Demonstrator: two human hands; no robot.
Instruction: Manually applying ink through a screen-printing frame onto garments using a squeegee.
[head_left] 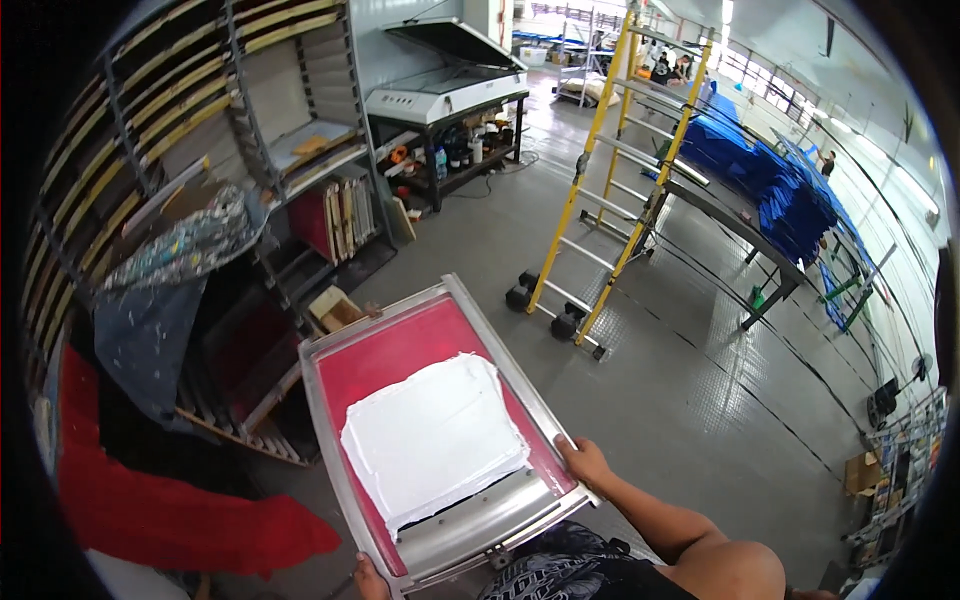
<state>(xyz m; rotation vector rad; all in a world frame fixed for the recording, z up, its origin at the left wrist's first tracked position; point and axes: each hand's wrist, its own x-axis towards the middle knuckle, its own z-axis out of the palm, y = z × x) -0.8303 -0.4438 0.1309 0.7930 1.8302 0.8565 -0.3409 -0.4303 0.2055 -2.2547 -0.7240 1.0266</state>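
Observation:
A screen-printing frame (pixel 318 390) with silvery metal sides is held tilted in front of me. Its mesh is red (pixel 400 335), and a thick slab of white ink (pixel 435 430) covers the middle. Across the near end, next to the ink, lies a wide shiny metal blade-like bar (pixel 470 515). My right hand (pixel 585 463) is closed round the frame's right side, near its close corner. At the close left corner my left hand (pixel 370 578) grips the edge, only partly in view, with most of its fingers hidden.
At left stands a tall rack (pixel 165 110) of stored frames, with rags (pixel 190 240) and a red cloth (pixel 190 520) nearby. A lidded exposure unit (pixel 445 95) sits on a dark bench. Ahead right is a yellow stepladder (pixel 600 200), beside a long table with blue material (pixel 760 170). Distant people are visible.

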